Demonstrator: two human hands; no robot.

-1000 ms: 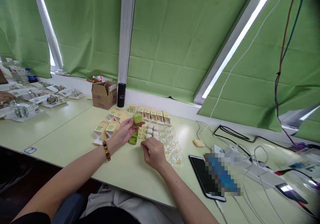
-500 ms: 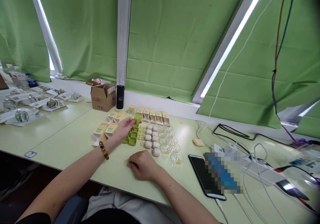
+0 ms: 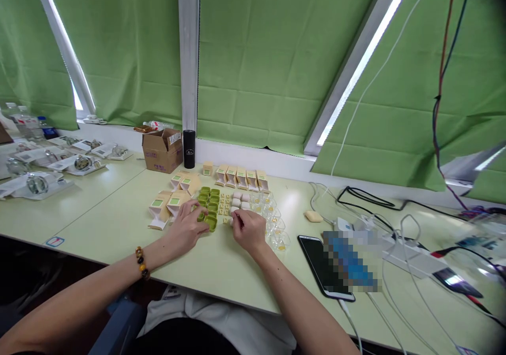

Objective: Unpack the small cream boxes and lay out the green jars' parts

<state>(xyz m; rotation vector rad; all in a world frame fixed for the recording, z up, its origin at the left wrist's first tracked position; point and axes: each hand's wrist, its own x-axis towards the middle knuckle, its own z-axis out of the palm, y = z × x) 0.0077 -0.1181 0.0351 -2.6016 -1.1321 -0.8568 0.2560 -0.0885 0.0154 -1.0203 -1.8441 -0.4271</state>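
My left hand (image 3: pixel 185 233) arches over the front of the green square containers (image 3: pixel 214 199), which stand in two columns. Its fingers are apart and touch or nearly touch the front containers, partly hiding them. My right hand (image 3: pixel 250 230) is closed in front of the pale pink rounded blocks (image 3: pixel 236 202); it covers the nearer blocks, and what its fingertips hold, if anything, is hidden. Between containers and blocks lie small yellowish pieces (image 3: pixel 224 205) in rows. Right of the blocks sit several clear plastic covers (image 3: pixel 278 224).
Small cream cartons (image 3: pixel 242 178) stand behind and left of the containers. Farther back are a cardboard box (image 3: pixel 161 152) and a black tumbler (image 3: pixel 188 149). A phone (image 3: pixel 319 265), a power strip (image 3: pixel 415 268) and cables are at right. Bagged items (image 3: pixel 82 164) lie at far left.
My left hand has lowered from holding up a green container and now rests over the front ones. My right hand has moved forward and right from the table edge to the pale pink blocks.
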